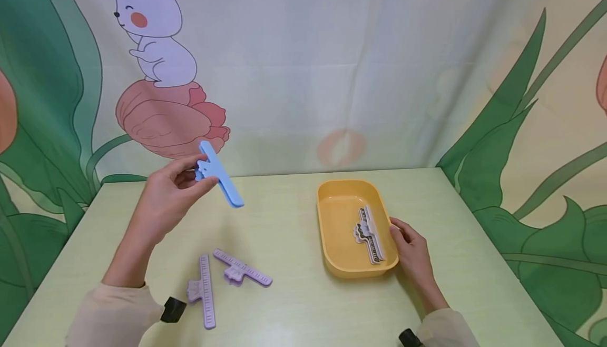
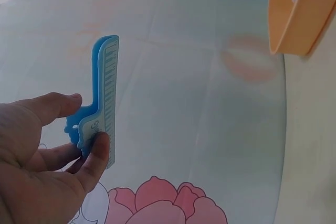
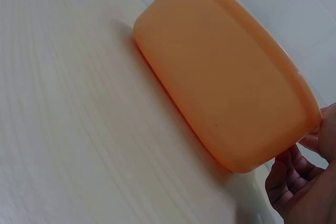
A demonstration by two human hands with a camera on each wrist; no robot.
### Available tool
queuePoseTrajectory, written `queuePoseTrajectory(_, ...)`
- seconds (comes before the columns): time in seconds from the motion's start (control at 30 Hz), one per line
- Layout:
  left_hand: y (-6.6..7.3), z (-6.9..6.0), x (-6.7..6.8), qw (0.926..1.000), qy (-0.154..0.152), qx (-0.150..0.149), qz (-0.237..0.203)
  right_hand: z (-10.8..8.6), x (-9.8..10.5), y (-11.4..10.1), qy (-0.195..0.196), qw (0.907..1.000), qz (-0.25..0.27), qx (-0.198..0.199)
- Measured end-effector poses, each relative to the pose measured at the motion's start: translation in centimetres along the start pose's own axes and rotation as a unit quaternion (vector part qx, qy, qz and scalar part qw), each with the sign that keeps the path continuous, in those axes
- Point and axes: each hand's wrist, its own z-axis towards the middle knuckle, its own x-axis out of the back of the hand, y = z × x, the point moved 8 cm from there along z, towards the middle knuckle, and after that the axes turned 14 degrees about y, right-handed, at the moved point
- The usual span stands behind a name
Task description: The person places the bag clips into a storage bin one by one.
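The left hand [image 1: 166, 194] pinches a blue clip [image 1: 222, 176] up in the air, left of the yellow tray [image 1: 334, 220]. The clip's long bar slants, with its low end nearer the tray. The right hand [image 1: 414, 252] is closer to the tray and grips its right edge. Two purple clips [image 1: 207, 289] lie left of the tray too.

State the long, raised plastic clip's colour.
The clip is blue, clearest in the left wrist view.
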Motion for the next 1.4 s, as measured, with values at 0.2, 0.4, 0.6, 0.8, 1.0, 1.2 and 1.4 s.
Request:
queuePoseTrajectory(0.2, 0.0, -0.1, -0.7, 0.9999, -0.008, 0.011, -0.002, 0.0, -0.1, 0.1, -0.001, 1.0, -0.002, -0.005)
queuePoseTrajectory(0.4, 0.1, -0.2, -1.4, 0.9998, -0.014, 0.009, -0.009, 0.0, 0.0, 0.1, 0.002, 1.0, -0.001, -0.007)
queuePoseTrajectory(0.6, 0.1, -0.2, -2.2, 0.9995, -0.019, 0.01, -0.021, 0.0, -0.1, 0.0, -0.001, 1.0, -0.003, -0.008)
queuePoseTrajectory(0.8, 0.2, -0.3, -3.5, 0.999, -0.031, 0.009, -0.03, 0.0, 0.0, -0.1, -0.001, 1.0, -0.003, -0.006)
queuePoseTrajectory(1.0, 0.5, -0.3, -4.6, 0.9984, -0.035, 0.003, -0.044, 0.1, 0.0, -0.1, -0.003, 1.0, -0.001, -0.006)
queuePoseTrajectory(1.2, 0.8, -0.4, -5.7, 0.998, -0.038, 0.004, -0.049, 0.1, 0.0, 0.0, -0.003, 1.0, 0.0, -0.003)
queuePoseTrajectory(1.4, 1.0, -0.6, -6.8, 0.9977, -0.043, -0.002, -0.052, 0.1, 0.0, 0.1, -0.004, 1.0, -0.001, -0.006)
